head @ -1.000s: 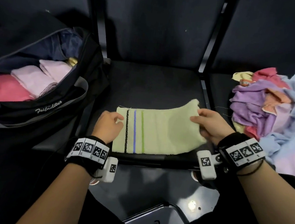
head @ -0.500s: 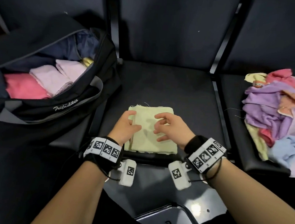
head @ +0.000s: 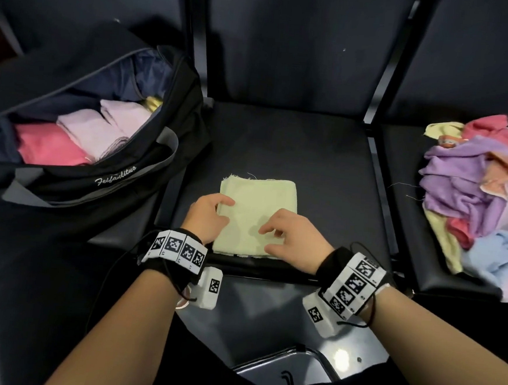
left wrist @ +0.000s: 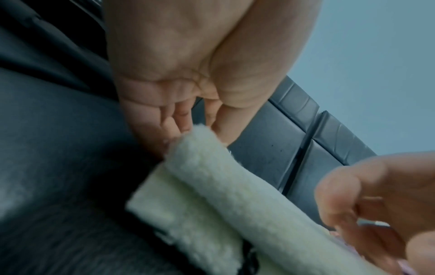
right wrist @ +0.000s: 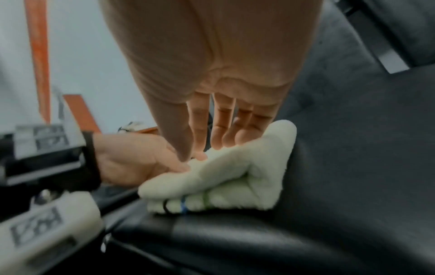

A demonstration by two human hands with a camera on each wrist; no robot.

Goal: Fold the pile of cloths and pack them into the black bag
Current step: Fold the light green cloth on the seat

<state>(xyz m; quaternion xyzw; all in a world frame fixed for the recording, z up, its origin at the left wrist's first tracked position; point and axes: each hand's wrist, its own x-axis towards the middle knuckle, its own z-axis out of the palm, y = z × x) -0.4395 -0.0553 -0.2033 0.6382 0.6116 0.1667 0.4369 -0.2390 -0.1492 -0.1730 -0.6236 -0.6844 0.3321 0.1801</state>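
Observation:
A pale green cloth (head: 261,199), folded into a compact rectangle, lies on the middle black seat near its front edge. My left hand (head: 221,208) pinches its left edge, thumb on top; in the left wrist view that edge (left wrist: 223,195) rises between thumb and fingers (left wrist: 176,115). My right hand (head: 274,233) rests on the cloth's near right part, its straight fingers (right wrist: 223,134) lying on the fabric (right wrist: 235,176). The open black bag (head: 111,178) sits on the left seat and holds a folded red-pink cloth (head: 49,149) and pale pink ones (head: 96,131). The unfolded pile (head: 474,191) lies on the right seat.
Dark seat backs (head: 288,43) rise behind all three seats. A metal frame bar (head: 381,178) divides the middle seat from the right one. A shiny metal object (head: 287,365) sits on the floor between my forearms.
The wide striped cloth was folded in half leftwards, hiding its stripes. Both hands then came together on it, and the left hand has shifted to its left edge.

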